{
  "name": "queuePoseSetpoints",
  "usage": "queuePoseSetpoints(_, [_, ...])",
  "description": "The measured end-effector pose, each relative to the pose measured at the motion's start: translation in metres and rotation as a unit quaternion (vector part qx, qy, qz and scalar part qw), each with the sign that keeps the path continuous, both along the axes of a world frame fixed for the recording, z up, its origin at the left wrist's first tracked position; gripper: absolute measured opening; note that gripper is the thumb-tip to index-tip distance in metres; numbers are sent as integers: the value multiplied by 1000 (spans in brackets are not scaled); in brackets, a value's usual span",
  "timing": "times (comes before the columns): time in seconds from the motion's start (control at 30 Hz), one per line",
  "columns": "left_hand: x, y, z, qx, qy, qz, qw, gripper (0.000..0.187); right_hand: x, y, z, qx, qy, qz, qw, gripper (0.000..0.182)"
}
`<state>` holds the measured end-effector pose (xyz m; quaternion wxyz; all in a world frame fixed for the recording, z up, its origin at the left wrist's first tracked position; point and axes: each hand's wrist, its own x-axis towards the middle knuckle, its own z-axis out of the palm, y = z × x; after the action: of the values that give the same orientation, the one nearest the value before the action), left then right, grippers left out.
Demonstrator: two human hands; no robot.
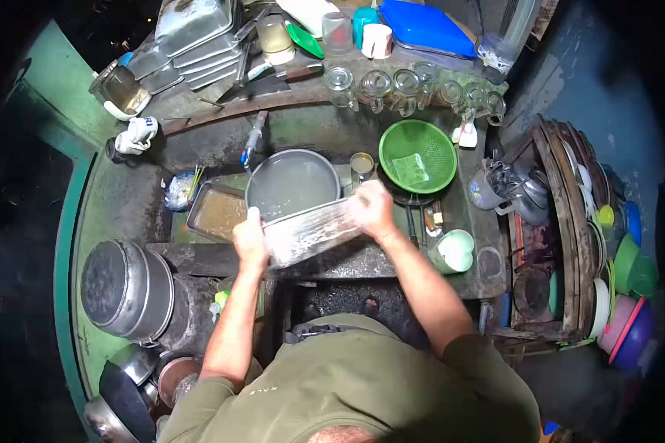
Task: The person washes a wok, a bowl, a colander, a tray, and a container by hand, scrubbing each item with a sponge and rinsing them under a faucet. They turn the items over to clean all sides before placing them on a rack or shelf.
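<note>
A wet rectangular metal tray (310, 235) is held tilted in front of my body. My left hand (250, 240) grips its left end, with the thumb up at the corner. My right hand (372, 210) is closed on its right end; the fingers are slightly blurred. Just behind the tray sits a round grey basin (294, 181) of cloudy water, its near edge partly hidden. A shallow tray of brownish water (219, 212) lies left of the basin. To the right are a small metal cup (362, 164) and a green strainer basket (418, 156).
Stacked metal trays (199, 40) and glass mugs (377, 85) line the back ledge. A large pot (125, 288) stands at the left, a wooden dish rack (565, 221) at the right. A pale green container (453, 251) sits near the counter's front edge.
</note>
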<state>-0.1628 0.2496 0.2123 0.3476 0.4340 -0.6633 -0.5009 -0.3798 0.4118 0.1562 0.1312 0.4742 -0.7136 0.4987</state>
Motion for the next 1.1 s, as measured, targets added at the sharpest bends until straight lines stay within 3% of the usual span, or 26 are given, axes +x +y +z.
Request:
queuePoseSetpoints(0.03, [9, -7, -5, -3, 58, -7, 998, 48, -19, 4, -26, -6, -202, 20, 979, 16])
queuePoseSetpoints(0.07, [20, -27, -21, 60, 41, -24, 997, 45, -27, 14, -39, -20, -460, 113, 880, 18])
queuePoseSetpoints(0.13, [5, -8, 14, 253, 268, 6, 930, 44, -7, 7, -31, -269, -666, 149, 679, 28])
queuePoseSetpoints(0.2, [1, -37, -28, 256, 277, -33, 925, 45, -15, 4, -34, -318, -695, 152, 627, 40])
queuePoseSetpoints(0.23, [2, -47, -46, 261, 282, -72, 920, 48, -12, 4, -19, -328, -677, 155, 640, 38])
queuePoseSetpoints(0.3, [-4, -42, -50, 288, 278, -54, 915, 49, -10, 8, 15, -305, -675, 132, 659, 29])
queuePoseSetpoints(0.4, [-12, -38, -50, 374, 261, -45, 889, 52, -37, 13, 6, -282, -639, 144, 701, 22])
queuePoseSetpoints(0.43, [-9, -30, -46, 211, 95, -115, 966, 54, -32, 13, 21, -262, -611, 137, 734, 21])
queuePoseSetpoints(0.47, [-10, -24, -42, 31, -79, -177, 981, 57, -27, 13, 36, -243, -582, 129, 765, 21])
queuePoseSetpoints(0.5, [-16, -21, -56, -156, -136, -202, 957, 56, -11, 10, 64, -175, -588, 125, 780, 22])
queuePoseSetpoints(0.53, [-20, -3, -45, -7, -95, -217, 971, 60, -3, 2, 62, -112, -552, 135, 815, 21])
queuePoseSetpoints(0.57, [-28, 4, -47, -27, -73, -216, 973, 54, 0, -6, 55, -64, -383, 125, 913, 21])
queuePoseSetpoints(0.6, [-36, 5, -47, -49, -46, -215, 974, 49, 0, -14, 51, -15, -194, 111, 975, 21])
queuePoseSetpoints(0.67, [-29, 13, -4, 49, -120, -375, 918, 21, 4, -16, 62, -9, -179, 100, 979, 25])
queuePoseSetpoints(0.73, [-36, 9, 1, -1, -195, -469, 861, 18, 7, -19, 60, 27, -171, 107, 979, 27])
queuePoseSetpoints(0.77, [-36, 12, -2, 2, -195, -468, 862, 18, 10, -21, 59, 13, -136, 111, 984, 24])
queuePoseSetpoints(0.8, [-42, 14, -7, -70, -169, -431, 884, 15, 8, -22, 57, 13, -134, 112, 985, 24])
queuePoseSetpoints(0.83, [-45, 15, -13, -141, -143, -391, 898, 13, 5, -23, 48, -33, -264, 107, 958, 22])
queuePoseSetpoints(0.87, [-43, 16, -19, -142, -144, -391, 898, 13, 2, -24, 38, -79, -390, 100, 912, 23])
queuePoseSetpoints(0.9, [-37, 17, -28, -84, -52, -329, 939, 14, -8, -20, 20, -77, -457, 107, 879, 28])
queuePoseSetpoints(0.93, [-33, 19, -32, -25, 41, -263, 964, 15, -11, -13, 11, -26, -421, 54, 905, 32])
queuePoseSetpoints(0.97, [-28, 24, -20, 142, 77, -242, 957, 18, -24, -16, -31, -13, -392, -27, 919, 35])
queuePoseSetpoints(1.0, [-28, 30, -26, 142, 77, -243, 957, 18, -36, -20, -66, 2, -360, -106, 927, 37])
queuePoseSetpoints(1.07, [-34, 47, -45, 247, 168, -148, 943, 20, -17, -21, -61, -98, -370, -224, 896, 39])
queuePoseSetpoints(1.1, [-40, 57, -50, 201, 155, -103, 962, 21, -12, -18, -59, -49, -395, -232, 888, 36])
